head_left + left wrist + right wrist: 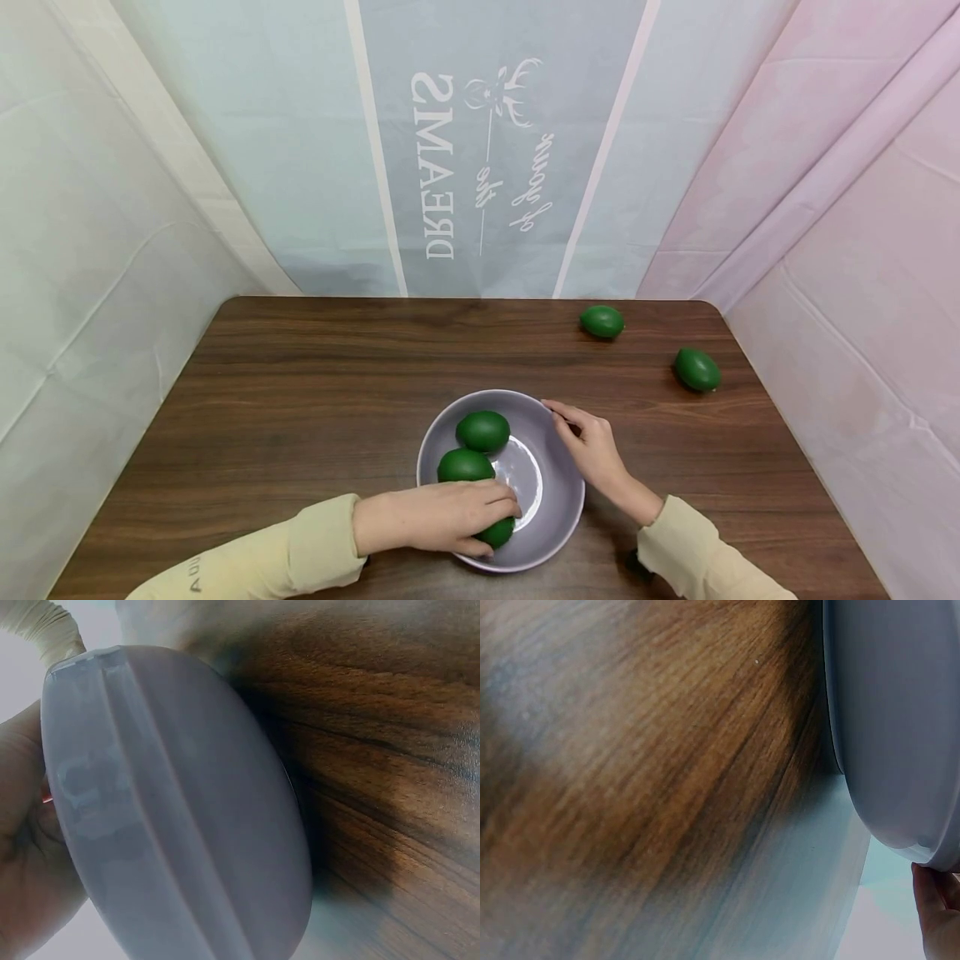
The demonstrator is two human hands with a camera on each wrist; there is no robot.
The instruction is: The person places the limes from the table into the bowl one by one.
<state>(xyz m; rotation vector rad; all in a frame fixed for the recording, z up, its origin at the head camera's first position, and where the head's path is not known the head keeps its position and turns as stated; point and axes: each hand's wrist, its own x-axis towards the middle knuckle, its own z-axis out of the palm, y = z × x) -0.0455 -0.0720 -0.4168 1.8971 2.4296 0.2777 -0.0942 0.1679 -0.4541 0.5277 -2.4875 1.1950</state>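
Note:
A round grey-purple bowl (558,492) stands near the front of the table in the head view. Inside it lie three dark green limes: a far lime (483,431), a middle lime (465,464) and a near lime (501,531). My left hand (457,510) reaches over the rim, its fingers and thumb curled round the near lime. At the bowl's right rim, my right hand (596,454) holds the edge with its fingertips. The wrist views show mostly the outer wall of the bowl (202,802), with part of the left hand (30,847) and the right fingers (928,904) at the rim.
Two more limes lie on the brown wooden table (337,375): one lime (602,322) by the back edge, another lime (697,370) towards the right edge. Printed cloth (480,167) hangs behind the table, and pale cloth covers both sides.

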